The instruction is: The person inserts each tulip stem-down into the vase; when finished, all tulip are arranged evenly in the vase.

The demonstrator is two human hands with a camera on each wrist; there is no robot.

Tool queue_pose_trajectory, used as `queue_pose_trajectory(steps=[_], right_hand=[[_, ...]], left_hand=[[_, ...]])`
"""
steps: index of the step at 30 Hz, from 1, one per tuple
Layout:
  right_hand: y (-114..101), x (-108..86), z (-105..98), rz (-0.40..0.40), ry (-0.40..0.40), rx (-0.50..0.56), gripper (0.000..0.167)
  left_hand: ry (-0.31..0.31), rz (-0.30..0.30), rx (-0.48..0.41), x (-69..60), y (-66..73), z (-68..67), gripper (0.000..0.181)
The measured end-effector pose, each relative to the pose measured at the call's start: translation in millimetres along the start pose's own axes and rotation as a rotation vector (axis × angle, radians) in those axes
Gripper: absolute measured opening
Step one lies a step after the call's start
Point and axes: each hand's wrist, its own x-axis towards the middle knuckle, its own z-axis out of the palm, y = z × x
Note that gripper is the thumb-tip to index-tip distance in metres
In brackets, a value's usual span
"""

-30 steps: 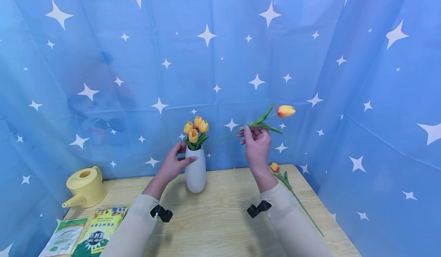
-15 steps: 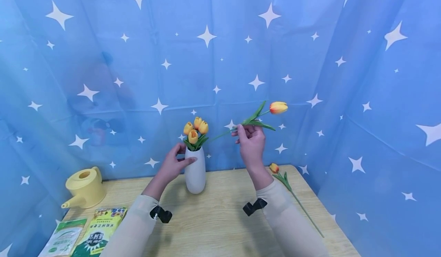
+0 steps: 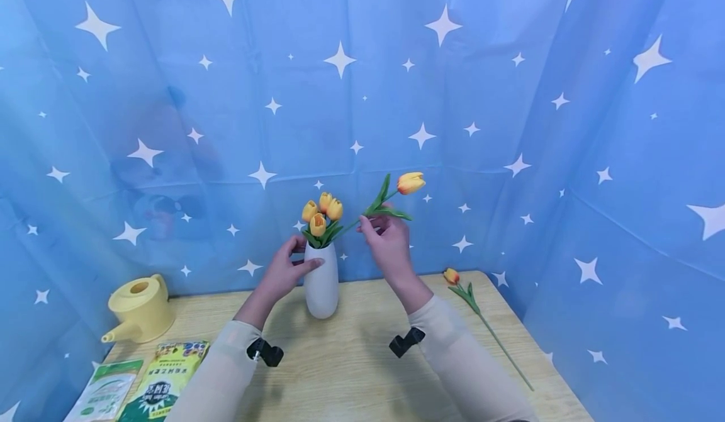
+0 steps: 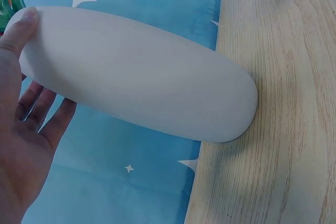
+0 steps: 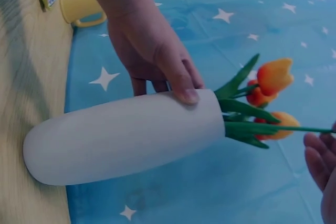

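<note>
A white vase [image 3: 321, 287] stands upright on the table, holding several yellow-orange tulips [image 3: 318, 224]. My left hand [image 3: 283, 270] grips it near the mouth, with the thumb on the near side, as the vase [image 4: 142, 74] in the left wrist view also shows. To the right, my right hand [image 3: 389, 244] pinches the stem of another tulip [image 3: 411, 183], just below its leaves. This stem [image 5: 299, 128] slants down to the vase mouth among the green leaves; whether its tip is inside I cannot tell.
One more tulip [image 3: 469, 295] lies along the table's right side. At the left are a yellow watering can [image 3: 141, 309], a yellow-green bag [image 3: 161, 384] and a white-green packet [image 3: 107, 389]. A blue starry curtain [image 3: 362, 114] hangs behind the wooden table [image 3: 351, 372].
My right hand has moved left with the tulip, bringing its stem to the vase mouth. The left hand and the vase have stayed in place.
</note>
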Motion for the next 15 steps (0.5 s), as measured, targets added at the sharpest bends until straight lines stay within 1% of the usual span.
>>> queue_pose_trajectory(steps=[2, 8, 15], right_hand=[[1, -1.0, 4, 0.003, -0.028, -0.012, 0.012], [10, -5.1, 15, 0.05, -0.104, -0.054, 0.009], [17, -6.3, 26, 0.064, -0.145, -0.065, 0.007]], left_hand=[[0.001, -0.001, -0.005, 0.4, 0.9, 0.1, 0.051], [0.004, 0.001, -0.002, -0.2, 0.6, 0.1, 0.051], [0.007, 0.012, 0.004, -0.7, -1.3, 0.4, 0.051]])
